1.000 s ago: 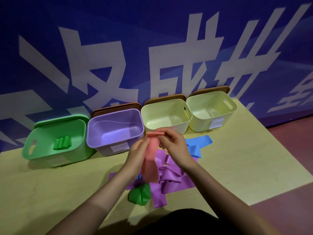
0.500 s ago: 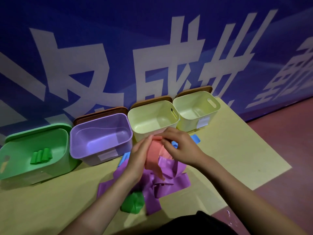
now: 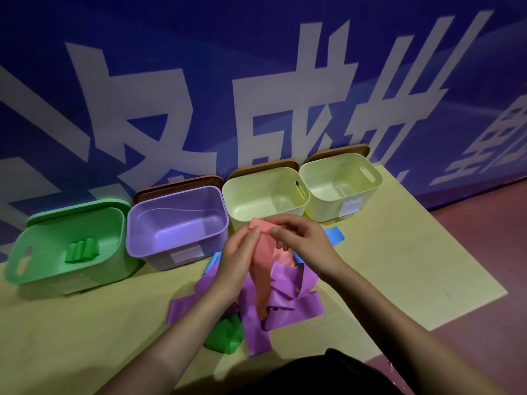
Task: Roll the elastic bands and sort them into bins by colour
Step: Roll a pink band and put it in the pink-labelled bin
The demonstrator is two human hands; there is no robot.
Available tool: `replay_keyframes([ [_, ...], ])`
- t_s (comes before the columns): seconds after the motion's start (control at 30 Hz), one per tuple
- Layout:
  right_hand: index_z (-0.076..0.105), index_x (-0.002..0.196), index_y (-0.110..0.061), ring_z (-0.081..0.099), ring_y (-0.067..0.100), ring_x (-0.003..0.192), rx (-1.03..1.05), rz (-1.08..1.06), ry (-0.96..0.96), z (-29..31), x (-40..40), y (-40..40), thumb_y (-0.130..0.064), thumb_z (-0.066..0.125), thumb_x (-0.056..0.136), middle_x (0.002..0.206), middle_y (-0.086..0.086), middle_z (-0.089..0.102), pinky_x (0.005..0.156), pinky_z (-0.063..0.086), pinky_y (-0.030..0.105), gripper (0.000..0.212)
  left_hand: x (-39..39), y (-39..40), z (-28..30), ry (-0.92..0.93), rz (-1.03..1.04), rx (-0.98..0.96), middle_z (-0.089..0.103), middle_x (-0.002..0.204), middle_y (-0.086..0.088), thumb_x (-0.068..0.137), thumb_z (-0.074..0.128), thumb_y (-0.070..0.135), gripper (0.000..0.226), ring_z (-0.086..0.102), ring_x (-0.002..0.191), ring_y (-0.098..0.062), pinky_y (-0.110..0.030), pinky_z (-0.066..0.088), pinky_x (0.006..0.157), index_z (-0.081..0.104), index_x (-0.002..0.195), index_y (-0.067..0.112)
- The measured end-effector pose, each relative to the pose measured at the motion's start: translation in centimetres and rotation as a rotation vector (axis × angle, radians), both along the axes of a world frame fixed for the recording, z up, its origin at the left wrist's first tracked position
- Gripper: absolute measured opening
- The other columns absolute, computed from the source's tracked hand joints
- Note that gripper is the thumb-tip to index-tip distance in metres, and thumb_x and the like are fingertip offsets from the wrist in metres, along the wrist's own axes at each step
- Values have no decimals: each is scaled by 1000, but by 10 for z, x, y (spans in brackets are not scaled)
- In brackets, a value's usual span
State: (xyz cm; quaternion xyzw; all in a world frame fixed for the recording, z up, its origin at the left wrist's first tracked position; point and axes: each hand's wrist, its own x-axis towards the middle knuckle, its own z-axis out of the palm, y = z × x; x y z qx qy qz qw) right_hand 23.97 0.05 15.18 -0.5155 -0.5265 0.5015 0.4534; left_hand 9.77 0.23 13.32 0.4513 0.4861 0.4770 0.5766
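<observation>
Both hands' fingers (image 3: 258,230) are pinching the pink band (image 3: 262,263), starting its roll (green bin (image 3: 114,252) alone filled; purple bands (image 3: 288,297) waiting).

Just beyond the fingers (image 3: 258,230), the way ahead is blocked by 4 bins (image 3: 176,223) set in a row against the wall. Below the fingers the worktop (image 3: 399,275) is cluttered by loose bands (image 3: 288,303); bare worktop is left to their right.
</observation>
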Motion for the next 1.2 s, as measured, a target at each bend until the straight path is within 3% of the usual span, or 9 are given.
replay_keyframes([
  [0.17, 68, 106, 1, 53, 7, 56, -1, 15, 1, 3, 7, 0, 0, 63, 88, 64, 3, 59, 58, 43, 16, 19, 5, -3, 4, 47, -20, 65, 65, 83, 1, 98, 46, 9, 20, 59, 73, -2, -13, 45, 65, 64, 93, 15],
  [0.27, 69, 102, 1, 55, 10, 60, 7, 3, -14, 4, 13, -1, -1, 64, 87, 72, 9, 61, 60, 44, 19, 16, 11, -3, 5, 94, -32, 99, 64, 74, 10, 98, 47, 8, 21, 56, 67, 4, -10, 42, 62, 64, 91, 16],
  [0.43, 70, 98, -2, 54, 6, 59, 15, -8, -16, 7, 24, -3, -1, 66, 86, 63, -6, 60, 61, 44, 17, 13, 22, -3, 8, 109, -81, 156, 71, 83, 17, 100, 43, 13, 28, 61, 81, 4, -10, 44, 74, 69, 94, 18],
  [0.5, 70, 97, -5, 54, 4, 60, 6, -11, -18, 8, 29, -4, -2, 66, 86, 60, -12, 59, 63, 44, 17, 13, 28, -1, 7, 114, -47, 143, 67, 73, 17, 100, 44, 15, 26, 57, 72, 3, -12, 44, 68, 68, 90, 19],
  [0.67, 69, 83, -10, 53, 6, 52, -27, -84, 37, 14, 40, -7, -5, 62, 89, 53, -7, 57, 57, 43, 18, 10, 41, 1, 7, 138, -65, 154, 60, 60, 17, 100, 44, 10, 26, 50, 60, 5, -12, 40, 60, 62, 82, 16],
  [0.9, 68, 78, -9, 53, 8, 55, -14, -152, -1, 15, 55, -13, -5, 68, 85, 64, 6, 60, 57, 43, 17, 9, 56, 1, 12, 151, -146, 166, 67, 83, 0, 99, 47, 15, 26, 58, 77, -4, -20, 46, 74, 69, 86, 19],
  [1.03, 69, 81, -9, 55, 7, 56, 5, -160, 8, 15, 61, -17, -10, 70, 85, 62, -1, 60, 58, 44, 16, 5, 63, 3, 15, 222, -145, 237, 70, 76, 11, 99, 49, 12, 30, 59, 72, 0, -19, 46, 71, 71, 83, 23],
  [1.2, 66, 74, -15, 55, 5, 59, 57, -163, -1, 14, 68, -23, -8, 72, 82, 59, -12, 60, 60, 43, 15, 12, 72, 1, 17, 209, -207, 276, 75, 92, 7, 100, 46, 13, 33, 67, 92, -10, -24, 50, 86, 74, 88, 24],
])
